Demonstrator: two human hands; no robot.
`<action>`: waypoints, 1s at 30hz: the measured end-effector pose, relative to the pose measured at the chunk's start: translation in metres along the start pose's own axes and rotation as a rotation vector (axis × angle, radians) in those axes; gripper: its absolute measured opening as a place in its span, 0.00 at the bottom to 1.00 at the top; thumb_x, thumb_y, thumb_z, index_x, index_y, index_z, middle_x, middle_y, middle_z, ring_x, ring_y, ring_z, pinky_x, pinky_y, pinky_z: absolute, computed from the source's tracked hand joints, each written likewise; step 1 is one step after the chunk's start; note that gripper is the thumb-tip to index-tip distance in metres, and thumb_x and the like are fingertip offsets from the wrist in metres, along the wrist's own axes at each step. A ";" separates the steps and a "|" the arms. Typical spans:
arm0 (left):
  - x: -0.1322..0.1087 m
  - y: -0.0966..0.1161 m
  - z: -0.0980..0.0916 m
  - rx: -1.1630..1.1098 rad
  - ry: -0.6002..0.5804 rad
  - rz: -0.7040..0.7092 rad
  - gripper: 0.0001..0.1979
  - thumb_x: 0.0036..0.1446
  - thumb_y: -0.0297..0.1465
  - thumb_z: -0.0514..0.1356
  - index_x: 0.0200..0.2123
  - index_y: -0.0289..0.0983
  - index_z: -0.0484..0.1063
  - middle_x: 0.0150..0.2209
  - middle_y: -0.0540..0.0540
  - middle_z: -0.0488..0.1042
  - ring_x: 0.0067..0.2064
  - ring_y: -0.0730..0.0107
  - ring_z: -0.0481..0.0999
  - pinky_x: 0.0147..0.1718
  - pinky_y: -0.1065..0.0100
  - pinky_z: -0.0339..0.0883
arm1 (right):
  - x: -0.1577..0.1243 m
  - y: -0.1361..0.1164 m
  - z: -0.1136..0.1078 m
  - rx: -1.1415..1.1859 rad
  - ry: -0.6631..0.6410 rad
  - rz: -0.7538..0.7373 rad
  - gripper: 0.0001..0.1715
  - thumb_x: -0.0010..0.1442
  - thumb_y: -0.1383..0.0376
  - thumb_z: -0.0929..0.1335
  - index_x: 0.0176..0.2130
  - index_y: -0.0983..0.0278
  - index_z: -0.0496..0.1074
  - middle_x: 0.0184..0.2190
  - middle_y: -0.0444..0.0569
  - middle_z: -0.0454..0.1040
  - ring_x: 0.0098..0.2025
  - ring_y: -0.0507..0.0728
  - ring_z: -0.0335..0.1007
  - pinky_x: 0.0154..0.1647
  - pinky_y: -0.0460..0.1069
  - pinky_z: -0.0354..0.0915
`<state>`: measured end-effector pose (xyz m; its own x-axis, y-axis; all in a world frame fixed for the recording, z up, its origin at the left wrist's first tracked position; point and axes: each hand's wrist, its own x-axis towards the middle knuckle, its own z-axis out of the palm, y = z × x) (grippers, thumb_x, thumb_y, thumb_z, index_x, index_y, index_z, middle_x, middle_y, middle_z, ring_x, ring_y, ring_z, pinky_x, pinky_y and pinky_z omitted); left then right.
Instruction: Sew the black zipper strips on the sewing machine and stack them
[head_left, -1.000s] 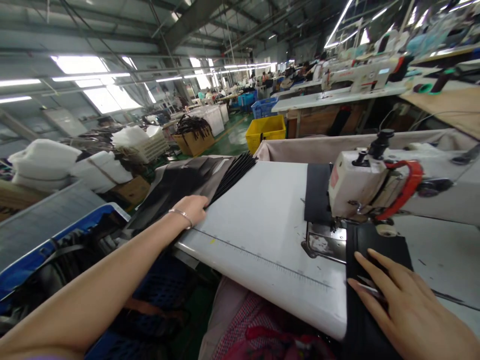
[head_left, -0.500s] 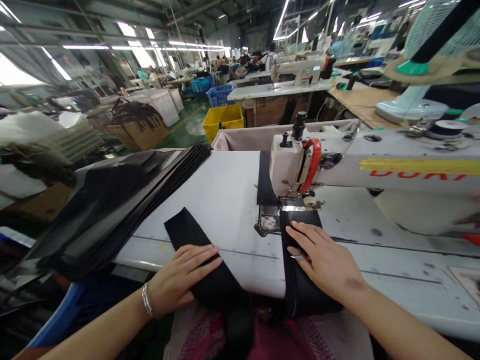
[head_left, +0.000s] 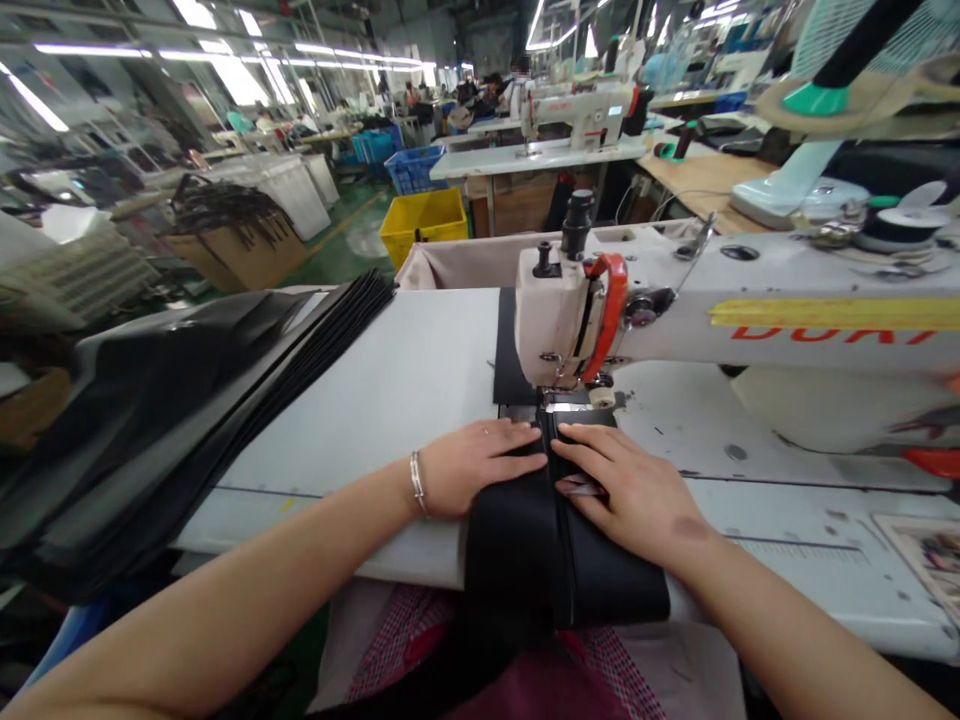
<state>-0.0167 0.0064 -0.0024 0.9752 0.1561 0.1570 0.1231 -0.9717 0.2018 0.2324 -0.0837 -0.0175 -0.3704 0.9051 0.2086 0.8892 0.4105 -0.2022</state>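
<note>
My left hand point(head_left: 484, 465) lies palm down on a black strip point(head_left: 510, 545), fingers stretched toward the presser foot of the sewing machine point(head_left: 559, 325). Beside it, my right hand point(head_left: 634, 485) presses on a second black piece point(head_left: 611, 570) with a raised seam along its left edge. Silvery blades, apparently thread snips point(head_left: 581, 485), stick out from between the right hand's fingers. The two black pieces meet edge to edge just in front of the needle area. The strip's lower end hangs over the table edge into my lap.
A stack of black panels point(head_left: 247, 400) covers the table's left side. Behind the table is a cloth-lined bin point(head_left: 450, 255), with a yellow crate point(head_left: 424, 220) beyond. A fan point(head_left: 802, 190) stands at the back right. More black material point(head_left: 506, 350) lies left of the needle.
My left hand has moved right with the black strip, bringing it against the piece under my right hand. The right hand stays on its piece. The view has shifted slightly.
</note>
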 end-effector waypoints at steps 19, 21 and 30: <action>0.014 -0.010 0.018 0.043 0.001 -0.108 0.26 0.62 0.26 0.51 0.63 0.39 0.55 0.64 0.42 0.56 0.64 0.62 0.53 0.62 0.57 0.51 | 0.002 0.000 -0.005 0.054 -0.010 0.025 0.22 0.60 0.60 0.65 0.53 0.59 0.66 0.58 0.47 0.64 0.60 0.60 0.56 0.55 0.58 0.64; 0.014 -0.011 0.018 0.036 0.005 -0.115 0.25 0.62 0.26 0.51 0.63 0.39 0.56 0.64 0.42 0.56 0.64 0.62 0.53 0.62 0.57 0.50 | 0.002 0.000 -0.004 0.053 -0.011 0.024 0.22 0.59 0.60 0.65 0.53 0.59 0.66 0.58 0.48 0.64 0.59 0.60 0.57 0.55 0.58 0.64; 0.014 -0.012 0.015 -0.048 0.011 -0.120 0.25 0.62 0.30 0.53 0.62 0.41 0.56 0.64 0.43 0.56 0.63 0.61 0.55 0.62 0.56 0.50 | 0.003 0.000 -0.004 0.034 0.008 0.014 0.21 0.60 0.60 0.65 0.53 0.59 0.67 0.58 0.48 0.64 0.59 0.60 0.57 0.54 0.57 0.65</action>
<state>-0.0020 0.0177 -0.0167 0.9517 0.2733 0.1398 0.2298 -0.9362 0.2660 0.2322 -0.0818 -0.0126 -0.3554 0.9100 0.2136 0.8847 0.4013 -0.2373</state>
